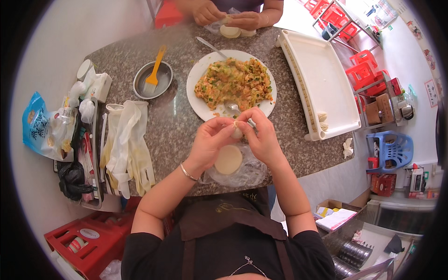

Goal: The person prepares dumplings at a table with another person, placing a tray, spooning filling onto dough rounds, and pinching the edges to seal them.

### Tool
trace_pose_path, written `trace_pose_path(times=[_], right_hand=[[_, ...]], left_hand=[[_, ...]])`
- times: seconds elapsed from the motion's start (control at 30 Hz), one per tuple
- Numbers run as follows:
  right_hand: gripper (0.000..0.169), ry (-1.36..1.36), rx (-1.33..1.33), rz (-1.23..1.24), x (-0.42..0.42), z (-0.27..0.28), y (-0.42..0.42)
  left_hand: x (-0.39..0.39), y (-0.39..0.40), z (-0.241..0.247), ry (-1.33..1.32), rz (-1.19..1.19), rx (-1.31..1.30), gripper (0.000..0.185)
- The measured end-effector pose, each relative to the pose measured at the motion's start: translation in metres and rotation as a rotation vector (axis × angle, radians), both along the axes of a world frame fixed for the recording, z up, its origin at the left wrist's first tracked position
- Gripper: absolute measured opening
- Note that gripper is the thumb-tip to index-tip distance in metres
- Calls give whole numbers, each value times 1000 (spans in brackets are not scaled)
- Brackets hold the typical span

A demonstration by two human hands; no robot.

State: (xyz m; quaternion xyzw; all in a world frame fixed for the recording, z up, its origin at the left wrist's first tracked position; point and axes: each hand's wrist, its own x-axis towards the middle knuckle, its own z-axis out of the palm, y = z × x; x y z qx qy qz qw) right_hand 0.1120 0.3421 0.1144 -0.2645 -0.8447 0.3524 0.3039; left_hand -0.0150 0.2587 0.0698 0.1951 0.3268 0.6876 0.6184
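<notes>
Between my left hand point(213, 140) and my right hand point(258, 134), a small filled dumpling point(237, 131) is pinched at its edge by the fingers of both. Just below, round dough wrappers point(228, 159) lie on a clear plastic bag point(249, 168). Beyond my fingers is a large white plate point(194, 84) heaped with chopped vegetable filling point(234, 82). A metal spoon point(231, 106) rests at the near side of the filling, partly hidden by my hands, and another metal utensil handle point(211, 47) sticks out at the far rim.
A white plastic tray point(323, 70) with a few dumplings point(322, 120) stands at right. A metal bowl point(140, 82) holding a yellow brush point(154, 75) and rubber gloves point(127, 147) lie at left. Across the speckled stone table point(168, 129), another person's hands point(227, 17) hold dough.
</notes>
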Motion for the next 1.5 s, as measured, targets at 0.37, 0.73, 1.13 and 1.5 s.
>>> trace_pose_path(times=[0.37,0.73,1.13,1.5], right_hand=[[7,6,168,14,-2,5,-4],[13,40,-225,70,17,-4,15],[42,-57,-77,59,58,21,41],[27,-246,-335,-357,166,8,146]], left_hand=[[-3,-1,2,289,56,84,17],[-14,-4,7,-190,-205,-59,24],[-4,-19,31,310,-303,4,41],[-3,-55,-5,1711,123,129,29]])
